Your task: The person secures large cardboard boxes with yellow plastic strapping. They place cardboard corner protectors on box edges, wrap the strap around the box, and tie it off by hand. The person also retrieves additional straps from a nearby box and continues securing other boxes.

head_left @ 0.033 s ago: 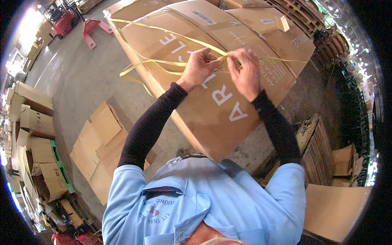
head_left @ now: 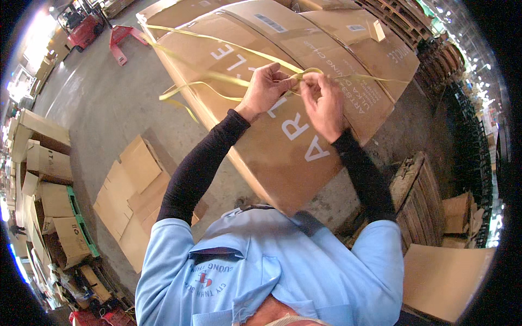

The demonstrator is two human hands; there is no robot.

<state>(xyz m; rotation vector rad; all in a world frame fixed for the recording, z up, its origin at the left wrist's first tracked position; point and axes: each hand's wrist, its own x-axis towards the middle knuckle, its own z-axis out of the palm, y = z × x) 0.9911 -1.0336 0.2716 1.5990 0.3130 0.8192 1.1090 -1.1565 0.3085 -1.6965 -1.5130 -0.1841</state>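
Note:
Before me stands a large brown carton (head_left: 266, 163) with big white lettering on its side. A flat yellow strap (head_left: 228, 43) runs across it from the far left corner and on to the right. My left hand (head_left: 267, 89) pinches the strap between thumb and fingers over the middle of the carton. Close beside it, my right hand (head_left: 325, 106) has its fingers bent around the strap, where a small loop shows above the fingertips. Loose strap ends hang past the carton's left edge.
Flattened cardboard (head_left: 128, 190) lies on the concrete floor to the left. Beyond it stand stacked cartons (head_left: 49, 163). A red pallet jack (head_left: 122, 43) is at the far left. Stacked wooden boards (head_left: 421, 201) and a cardboard sheet (head_left: 448, 277) are on the right.
My right hand has shifted slightly, and a strap loop now shows above its fingers. The loose strap on the left has swung a little. My left hand stays in place.

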